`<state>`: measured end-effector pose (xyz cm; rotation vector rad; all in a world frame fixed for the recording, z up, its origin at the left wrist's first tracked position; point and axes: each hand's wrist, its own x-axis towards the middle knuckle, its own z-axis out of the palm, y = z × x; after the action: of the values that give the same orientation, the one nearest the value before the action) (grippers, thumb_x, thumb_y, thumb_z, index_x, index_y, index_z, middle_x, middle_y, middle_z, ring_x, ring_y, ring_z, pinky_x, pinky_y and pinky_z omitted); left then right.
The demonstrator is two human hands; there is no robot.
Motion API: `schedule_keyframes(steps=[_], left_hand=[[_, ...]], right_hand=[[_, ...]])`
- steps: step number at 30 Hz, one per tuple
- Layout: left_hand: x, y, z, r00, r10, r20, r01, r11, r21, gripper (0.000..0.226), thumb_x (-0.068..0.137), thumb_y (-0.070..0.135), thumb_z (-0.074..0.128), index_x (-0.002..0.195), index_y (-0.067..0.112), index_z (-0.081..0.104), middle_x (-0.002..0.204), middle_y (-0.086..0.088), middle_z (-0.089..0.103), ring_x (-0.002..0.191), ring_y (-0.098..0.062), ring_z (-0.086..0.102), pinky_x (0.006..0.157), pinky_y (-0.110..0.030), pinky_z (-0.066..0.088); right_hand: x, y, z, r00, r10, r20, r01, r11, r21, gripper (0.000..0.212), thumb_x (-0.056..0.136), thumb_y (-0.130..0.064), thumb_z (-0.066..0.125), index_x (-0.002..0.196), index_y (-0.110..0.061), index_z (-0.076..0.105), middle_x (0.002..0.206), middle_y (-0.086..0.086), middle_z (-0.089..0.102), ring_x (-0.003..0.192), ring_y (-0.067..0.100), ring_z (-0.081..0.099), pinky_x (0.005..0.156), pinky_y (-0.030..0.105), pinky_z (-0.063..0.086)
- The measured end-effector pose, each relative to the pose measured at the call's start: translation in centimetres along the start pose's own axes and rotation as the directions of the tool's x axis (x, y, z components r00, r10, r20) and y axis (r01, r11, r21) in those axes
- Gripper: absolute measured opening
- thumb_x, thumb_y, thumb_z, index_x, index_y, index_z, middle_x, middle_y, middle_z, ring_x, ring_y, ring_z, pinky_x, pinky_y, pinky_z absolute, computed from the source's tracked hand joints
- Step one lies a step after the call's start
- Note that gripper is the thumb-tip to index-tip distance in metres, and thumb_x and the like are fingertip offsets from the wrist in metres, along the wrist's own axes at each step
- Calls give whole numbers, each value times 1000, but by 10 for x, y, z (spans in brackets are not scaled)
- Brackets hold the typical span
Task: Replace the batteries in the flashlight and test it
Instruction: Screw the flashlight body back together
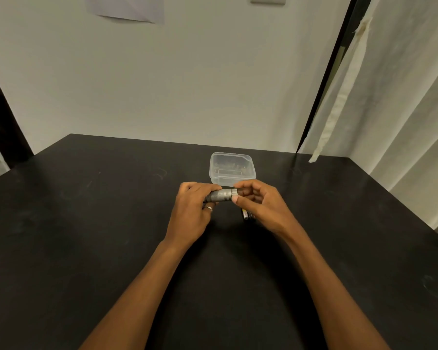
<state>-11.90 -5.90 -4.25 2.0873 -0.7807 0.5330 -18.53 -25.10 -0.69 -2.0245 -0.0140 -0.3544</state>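
Observation:
A small dark grey flashlight (221,195) lies level between both hands, just above the black table (86,223). My left hand (192,210) grips its left part, with a ring on one finger. My right hand (257,202) pinches the flashlight's right end between thumb and forefinger. Under my right hand, loose batteries (245,213) with yellow and black wrapping lie on the table, partly hidden by the hand.
A clear plastic container (232,169) stands open on the table just behind the hands. A white wall rises behind the table. A pale curtain (390,97) hangs at the right, beside a black post.

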Motion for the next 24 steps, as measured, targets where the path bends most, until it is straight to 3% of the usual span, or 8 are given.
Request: schedule_keyframes(steps=[4,9,11,13,15,17,19,24], left_hand=[[0,-2,1,1000,5,-3,-5,1000,4,43,85,4,75,122,25,71,110,11,69,111,-9,45,90,-28,46],[1,0,2,999,24,21,-24,1000,-8,43,85,7,77,124,23,71,112,10,70,111,-9,47,92,-26,44],[1,-1,2,1000,23,18,-23,1000,-6,43,85,7,77,124,24,71,111,10,71,110,-11,49,92,-31,46],[1,-2,2,1000,25,8,-25,1000,1,44,84,7,78,123,25,71,110,10,71,109,-13,50,92,-35,48],[2,-3,2,1000,22,-1,-22,1000,3,43,84,8,78,123,26,71,110,10,71,109,-14,51,91,-37,49],[2,-4,2,1000,26,-7,-26,1000,2,43,85,8,78,123,26,71,110,10,71,108,-14,51,90,-36,50],[1,-2,2,999,36,-6,-36,999,5,44,84,6,78,123,25,71,110,10,71,109,-14,50,89,-32,49],[0,0,2,999,53,11,-53,999,7,45,84,4,78,124,23,71,112,10,71,111,-12,49,89,-23,42]], right_hand=[[0,0,3,999,33,-32,-33,999,-13,7,94,-27,74,101,-24,76,90,-1,77,86,13,73,83,30,61],[-3,-7,7,991,87,-106,-104,981,-165,43,101,-54,53,82,-21,73,74,1,74,67,11,71,69,26,58],[-4,-7,6,992,72,-102,-86,986,-141,36,102,-51,55,87,-24,73,79,-1,75,72,8,71,69,19,56],[-2,-5,3,997,65,-50,-67,997,-38,15,99,-40,65,103,-27,73,94,-4,75,86,7,72,73,17,55],[-1,-2,1,999,48,-4,-48,998,32,20,95,-26,74,114,-26,70,103,-4,74,91,8,71,72,16,54],[1,0,2,1000,26,-7,-26,999,35,19,93,-19,76,111,-23,72,100,-2,75,88,8,71,72,17,53],[0,-1,2,999,40,-32,-40,999,18,8,95,-26,73,101,-20,74,90,-1,75,80,8,71,73,22,55],[-4,-6,10,988,83,-134,-101,985,-140,51,102,-54,53,75,-16,73,63,1,70,54,5,63,62,22,55]])
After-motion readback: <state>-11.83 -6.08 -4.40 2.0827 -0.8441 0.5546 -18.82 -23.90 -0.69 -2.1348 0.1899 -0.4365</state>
